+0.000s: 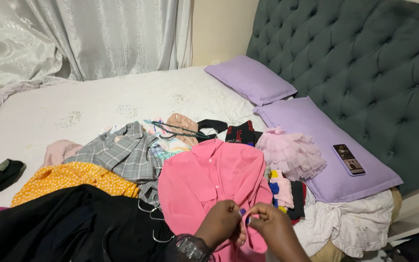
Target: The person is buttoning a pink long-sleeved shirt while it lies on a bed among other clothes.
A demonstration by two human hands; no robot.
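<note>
Pink shirt (209,187): smooth, matte woven fabric, button-front with a collar. It lies flat on the bed (98,104), front side up. Its long axis runs from the collar at the far end, toward the headboard (364,63), down to the hem at the near edge by the person. The button placket runs along that axis.

Left hand (221,224): fingers clenched on the lower front of the pink shirt, pinching the fabric near the placket. A dark patterned cuff covers the wrist.

Right hand (272,230): fingers likewise closed on the same patch of fabric, touching the left hand.

Adjacent items:
- Grey plaid garment (120,155), checked weave, just left of the shirt.
- Orange garment (71,179) with small white dots, crumpled.
- Black clothing (73,223), piled at near left, with wire hangers (153,213) beside it.
- Pale pink ruffled skirt (289,153), layered tulle, just right of the shirt.

Further off:
- Two lilac pillows (250,77), smooth and rectangular.
- A phone (348,159) lies flat on the nearer pillow.
- Headboard: dark green, button-tufted velvet.
- Curtain (73,34): shiny and silvery.
</note>
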